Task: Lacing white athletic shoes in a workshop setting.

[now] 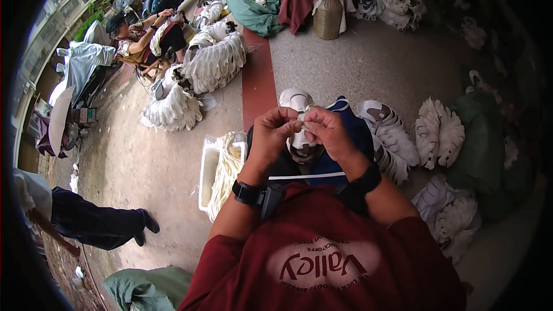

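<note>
My left hand (276,128) and my right hand (327,128) meet fingertip to fingertip over my lap, both closed in a pinch. Between them is a small pale bit that looks like a white shoelace, mostly hidden by the fingers. Directly beneath lies a white shoe upper (295,99) with a darker patch at its near end. It rests on dark blue cloth (354,132) across my lap. Left of my knees stands a white foam box (205,181) filled with long cream laces (226,167).
Bundled white shoe uppers (391,138) lie close on my right, with another bundle (439,132) beyond. More bundles (216,60) sit at the far left beside a seated person (141,40). A large bottle (328,16) stands ahead. Someone in dark trousers (95,219) is at left.
</note>
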Tool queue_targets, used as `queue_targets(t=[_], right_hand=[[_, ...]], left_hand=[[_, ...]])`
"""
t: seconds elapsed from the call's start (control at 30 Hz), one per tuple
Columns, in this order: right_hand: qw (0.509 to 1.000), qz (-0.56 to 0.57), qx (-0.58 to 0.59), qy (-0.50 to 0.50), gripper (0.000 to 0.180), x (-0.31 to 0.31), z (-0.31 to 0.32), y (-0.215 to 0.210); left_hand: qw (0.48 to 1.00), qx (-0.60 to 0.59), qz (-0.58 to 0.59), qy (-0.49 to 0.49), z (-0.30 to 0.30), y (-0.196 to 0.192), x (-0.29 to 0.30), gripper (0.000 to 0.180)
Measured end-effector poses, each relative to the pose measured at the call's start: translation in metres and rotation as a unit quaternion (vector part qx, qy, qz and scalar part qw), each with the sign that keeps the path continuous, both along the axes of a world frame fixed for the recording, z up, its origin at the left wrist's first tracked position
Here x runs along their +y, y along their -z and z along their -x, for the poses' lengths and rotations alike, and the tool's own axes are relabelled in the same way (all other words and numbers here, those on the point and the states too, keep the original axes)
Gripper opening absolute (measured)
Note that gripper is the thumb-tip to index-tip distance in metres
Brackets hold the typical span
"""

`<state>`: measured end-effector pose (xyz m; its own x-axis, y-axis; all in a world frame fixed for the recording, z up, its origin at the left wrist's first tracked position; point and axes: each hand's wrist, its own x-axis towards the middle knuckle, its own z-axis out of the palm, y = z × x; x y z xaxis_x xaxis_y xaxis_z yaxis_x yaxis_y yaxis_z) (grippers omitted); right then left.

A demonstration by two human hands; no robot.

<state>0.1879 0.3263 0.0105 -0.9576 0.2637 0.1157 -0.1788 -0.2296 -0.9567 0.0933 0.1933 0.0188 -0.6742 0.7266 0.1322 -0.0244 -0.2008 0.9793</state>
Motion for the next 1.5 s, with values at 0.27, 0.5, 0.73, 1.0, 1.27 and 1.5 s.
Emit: queue_targets(t=[0.27,0.5,0.73,1.0,1.27,1.5], right_hand=[[1.000,0.017,0.017,-0.011,0.008,-0.003,0.001,0.003],[0.986,-0.168,0.013,0.017,0.009,-0.003,-0.002,0.010],[0.948,-0.310,-0.014,0.067,0.011,0.024,0.015,0.020],[0.941,-0.181,0.252,0.133,0.009,0.021,-0.012,-0.149],[0.895,-0.146,0.419,0.046,0.020,0.021,-0.088,-0.229],[0.846,-0.365,0.381,0.079,0.039,0.012,-0.079,-0.215]], left_hand=[[0.988,-0.147,-0.052,-0.013,-0.004,0.004,-0.001,0.012],[0.995,-0.066,-0.072,0.009,0.000,0.017,-0.003,0.006],[0.958,0.241,0.145,-0.059,0.000,0.058,0.006,0.020],[0.823,0.517,0.235,-0.019,-0.005,0.102,0.007,0.051],[0.831,0.528,0.170,-0.026,0.005,0.104,0.005,0.042],[0.914,0.260,0.250,-0.188,0.045,0.107,0.027,0.015]])
